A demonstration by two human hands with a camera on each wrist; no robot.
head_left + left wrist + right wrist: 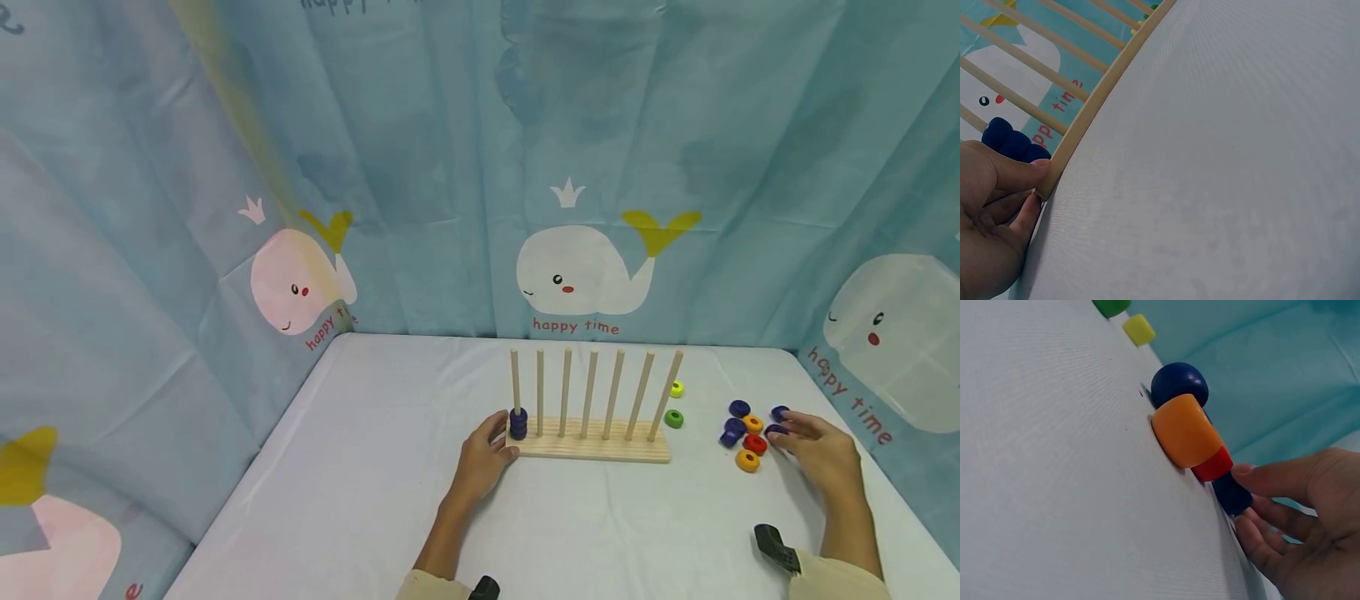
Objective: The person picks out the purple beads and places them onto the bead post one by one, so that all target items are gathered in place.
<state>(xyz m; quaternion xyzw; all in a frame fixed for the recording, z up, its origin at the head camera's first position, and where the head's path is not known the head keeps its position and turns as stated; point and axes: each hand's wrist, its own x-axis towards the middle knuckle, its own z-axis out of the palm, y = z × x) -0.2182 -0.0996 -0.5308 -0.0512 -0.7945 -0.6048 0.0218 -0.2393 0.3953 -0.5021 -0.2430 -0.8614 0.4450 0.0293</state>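
Wooden rack, seven upright pegs, on a white, lightly creased tablecloth; blue beads on its leftmost peg. Left hand: clamped on the rack's left end. Right hand: thumb and fingers pinching a dark blue bead beside loose beads, right of the rack. Behind and both sides: blue curtain, printed whales, "happy time" lettering.

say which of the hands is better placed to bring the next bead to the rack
Right, I'd judge: the right hand has thumb and fingers around a blue bead, while the left hand grips the rack by its left end, well away from the loose beads.
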